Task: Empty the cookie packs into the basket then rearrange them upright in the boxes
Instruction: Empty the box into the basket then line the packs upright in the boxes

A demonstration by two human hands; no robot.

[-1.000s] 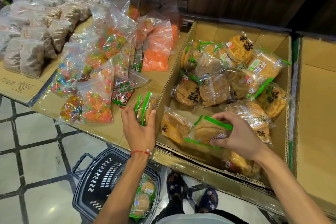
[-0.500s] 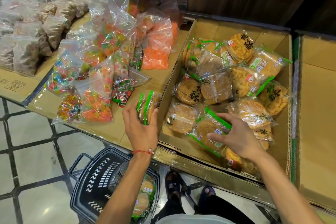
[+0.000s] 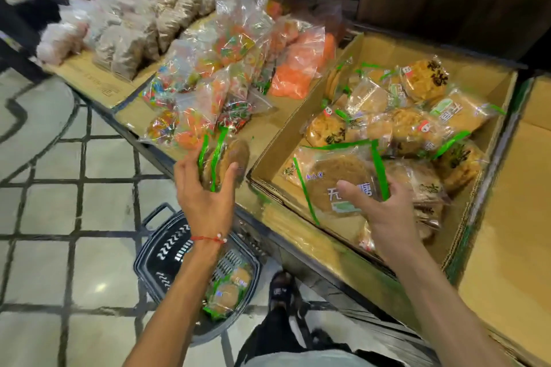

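Left hand: your left hand [image 3: 205, 202] is wrapped round the edge-on pack [image 3: 226, 164], thumb and fingers curled on it, just outside the left wall of the box [image 3: 286, 140].
Right hand: your right hand [image 3: 384, 214] holds the flat pack [image 3: 337, 182] over the near end of the box. The thumb lies on its face. The fingers underneath are hidden, so I can't tell how firm that hold is.
Basket: the basket [image 3: 167, 250] stands on the floor below the box's near left corner, with basket packs [image 3: 226, 295] already inside.
Left in box: the loose packs [image 3: 417, 128] lie piled toward the far and right walls, so emptying looks less than half done.
Risk, drop: the wrap looks slick. A thumb-only hold could let the flat pack slide off as you swing it out over the box's near edge.
Risk, miss: the basket sits low and partly under your left arm, so a pack released from up here may hit the rim and land on the tiles.
Risk, snag: the candy bags [image 3: 208, 98] crowd the box's left side, and a careless left sweep could drag one along.
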